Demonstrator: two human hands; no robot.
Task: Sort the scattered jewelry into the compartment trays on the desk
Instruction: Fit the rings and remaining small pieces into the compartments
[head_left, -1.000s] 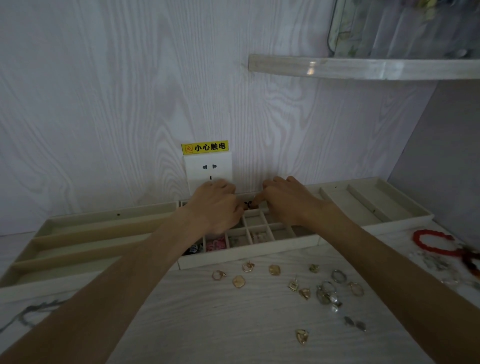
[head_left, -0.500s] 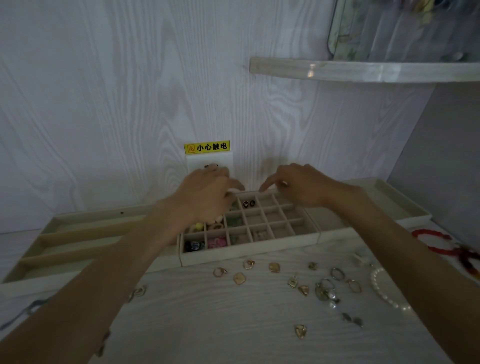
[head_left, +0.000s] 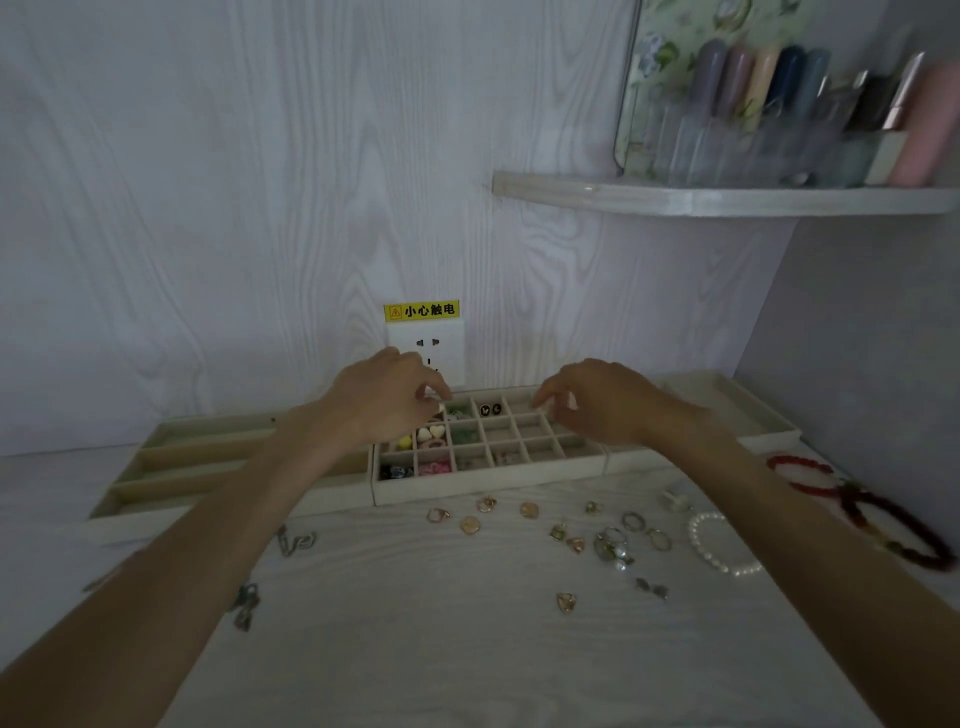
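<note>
Head view: left hand (head_left: 382, 397) hovers over the back-left cells of the cream grid compartment tray (head_left: 498, 480), thumb and fingertips pinched together, maybe on something tiny, cannot tell what. Right hand (head_left: 597, 400) hangs over the tray's back-right cells, fingers loosely curled, holding nothing visible. Between the hands, in a back cell, a pair of black round studs (head_left: 490, 410). Under the left hand, cream heart beads (head_left: 431, 432) and pink pieces (head_left: 435, 468). Nearer the person than both hands, scattered gold and silver rings (head_left: 576, 530) on the white wood-grain desk (head_left: 415, 649). Right of the right forearm: white pearl bracelet (head_left: 719, 553), red bead bracelet (head_left: 800, 475). Left of the left hand, long-slot cream tray (head_left: 171, 478).
</note>
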